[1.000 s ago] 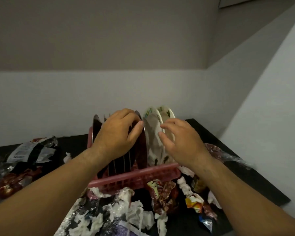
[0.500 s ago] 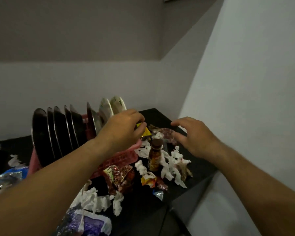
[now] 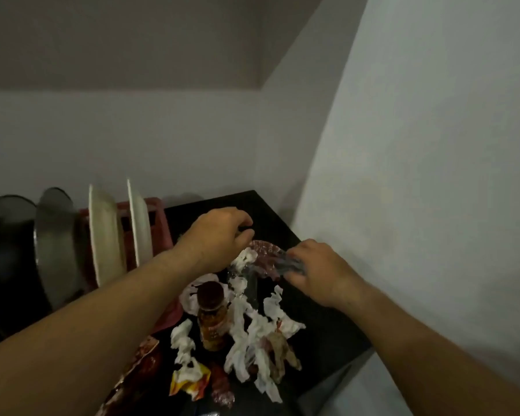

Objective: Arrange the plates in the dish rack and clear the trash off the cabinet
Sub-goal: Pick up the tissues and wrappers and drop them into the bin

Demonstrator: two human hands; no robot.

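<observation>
Right hand [image 3: 318, 273] advanced, now pinching plastic wrapper [image 3: 264, 257]; left hand [image 3: 216, 235] curled, grasp unclear.

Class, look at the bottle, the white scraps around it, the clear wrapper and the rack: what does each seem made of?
The bottle looks like amber glass or plastic: glossy, see-through, dark cap. The scraps seem tissue paper: matte, torn, crumpled. The wrapper looks like thin plastic film: clear with shiny creases. The rack is probably moulded plastic: red, dull.
</observation>
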